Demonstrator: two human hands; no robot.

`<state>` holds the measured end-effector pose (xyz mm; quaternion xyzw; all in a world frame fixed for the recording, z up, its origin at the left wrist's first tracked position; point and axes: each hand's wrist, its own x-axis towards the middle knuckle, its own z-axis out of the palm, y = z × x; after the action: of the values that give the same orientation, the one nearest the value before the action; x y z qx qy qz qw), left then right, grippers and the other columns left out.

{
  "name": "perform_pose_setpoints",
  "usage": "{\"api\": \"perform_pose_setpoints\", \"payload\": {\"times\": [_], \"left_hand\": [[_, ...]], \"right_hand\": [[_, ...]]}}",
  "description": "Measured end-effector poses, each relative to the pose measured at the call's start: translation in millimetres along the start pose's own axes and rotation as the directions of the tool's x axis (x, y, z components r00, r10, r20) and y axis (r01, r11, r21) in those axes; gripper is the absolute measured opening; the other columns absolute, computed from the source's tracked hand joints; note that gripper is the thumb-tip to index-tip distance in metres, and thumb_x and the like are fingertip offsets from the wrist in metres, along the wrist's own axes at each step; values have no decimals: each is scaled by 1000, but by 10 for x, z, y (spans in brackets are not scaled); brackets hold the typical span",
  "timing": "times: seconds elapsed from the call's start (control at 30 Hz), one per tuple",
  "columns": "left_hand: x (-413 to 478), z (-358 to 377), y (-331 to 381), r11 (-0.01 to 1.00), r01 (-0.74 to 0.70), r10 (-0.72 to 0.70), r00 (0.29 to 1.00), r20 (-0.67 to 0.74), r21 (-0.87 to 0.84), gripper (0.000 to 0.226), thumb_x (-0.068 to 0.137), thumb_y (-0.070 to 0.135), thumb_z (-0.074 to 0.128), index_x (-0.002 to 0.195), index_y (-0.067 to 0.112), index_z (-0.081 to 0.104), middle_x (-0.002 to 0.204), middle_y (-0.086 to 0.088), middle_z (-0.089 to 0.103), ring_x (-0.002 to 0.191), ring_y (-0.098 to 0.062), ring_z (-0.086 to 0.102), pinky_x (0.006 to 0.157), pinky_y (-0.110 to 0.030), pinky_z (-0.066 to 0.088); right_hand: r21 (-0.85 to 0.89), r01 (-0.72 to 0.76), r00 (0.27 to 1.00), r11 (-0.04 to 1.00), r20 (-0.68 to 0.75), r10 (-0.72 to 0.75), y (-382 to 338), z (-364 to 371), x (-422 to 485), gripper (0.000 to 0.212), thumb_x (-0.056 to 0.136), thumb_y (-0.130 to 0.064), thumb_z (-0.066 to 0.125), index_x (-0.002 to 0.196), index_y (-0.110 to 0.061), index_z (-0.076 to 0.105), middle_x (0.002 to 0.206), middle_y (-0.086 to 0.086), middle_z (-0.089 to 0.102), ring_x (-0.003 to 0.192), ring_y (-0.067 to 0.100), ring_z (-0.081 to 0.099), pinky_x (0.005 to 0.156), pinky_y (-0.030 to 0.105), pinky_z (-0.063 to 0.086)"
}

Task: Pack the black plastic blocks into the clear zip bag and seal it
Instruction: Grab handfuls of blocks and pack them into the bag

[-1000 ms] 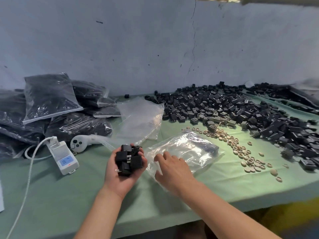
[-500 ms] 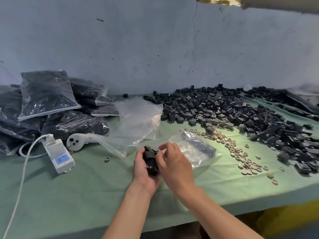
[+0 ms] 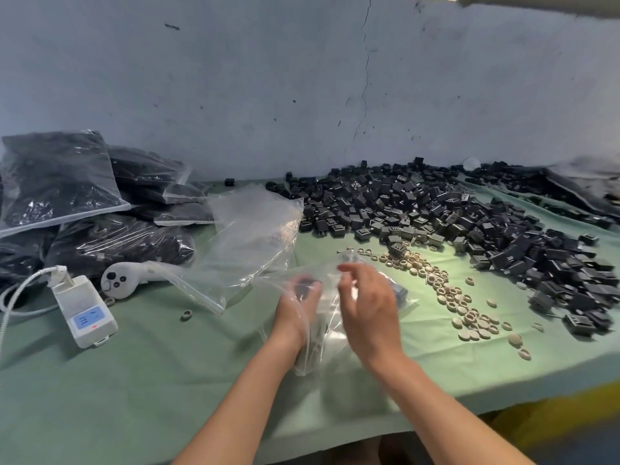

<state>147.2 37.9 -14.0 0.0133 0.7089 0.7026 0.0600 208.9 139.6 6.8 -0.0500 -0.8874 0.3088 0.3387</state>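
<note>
Left hand [image 3: 296, 315] holds blocks [image 3: 303, 286] inside bag [image 3: 335, 335].

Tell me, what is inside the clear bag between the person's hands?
The left hand reaches into the clear zip bag, gripping black plastic blocks, blurred. One more dark block shows farther in. The right hand hides the bag's middle, so how many it holds cannot be seen.

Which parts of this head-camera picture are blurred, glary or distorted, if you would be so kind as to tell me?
Head view: the left hand and right hand are motion-blurred, as is the clear zip bag between them; the loose black blocks are fairly sharp; highlights glint on the packed bags at left; the wide lens bows the green table at its edges.
</note>
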Motion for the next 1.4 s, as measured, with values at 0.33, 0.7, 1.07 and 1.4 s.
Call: {"api": "perform_pose_setpoints", "payload": {"times": [0.33, 0.7, 1.07, 1.4], "left_hand": [[-23, -439, -166, 810, -307, 147, 931, 333, 500, 49, 90, 72, 41, 136, 57, 40, 121, 14, 61, 106, -8, 63, 96, -29, 51], [62, -725, -306, 741, -412, 340, 911, 233, 530, 35, 95, 23, 61, 109, 55, 54, 103, 37, 65, 93, 15, 62, 82, 0, 42], [447, -299, -34, 394, -631, 274, 774, 570, 668, 29, 100, 40, 36, 110, 24, 59, 119, 13, 56, 99, -1, 56, 90, -12, 45], [508, -56, -4, 428, -578, 204, 810, 549, 695, 29, 105, 9, 41, 120, -6, 60, 129, -21, 49, 117, -35, 52, 107, -41, 39]], "right_hand": [[-205, -319, 935, 925, 91, 343, 1184, -172, 115, 54, 105, -46, 28, 149, -15, 39, 150, 10, 44, 139, 27, 40, 113, 45, 32], [-317, -294, 916, 901, 176, 361, 1263, -94, 100, 70, 100, -62, 14, 153, -20, 33, 152, 4, 45, 139, 25, 42, 116, 47, 32], [-327, -280, 921, 902, 175, 349, 1231, -113, 100, 77, 95, -65, 8, 151, -20, 35, 147, 3, 50, 135, 22, 45, 113, 44, 34], [-329, -300, 916, 895, 162, 366, 1252, -99, 110, 79, 94, -66, 5, 152, -19, 31, 145, 4, 51, 133, 22, 46, 113, 44, 35]]}}
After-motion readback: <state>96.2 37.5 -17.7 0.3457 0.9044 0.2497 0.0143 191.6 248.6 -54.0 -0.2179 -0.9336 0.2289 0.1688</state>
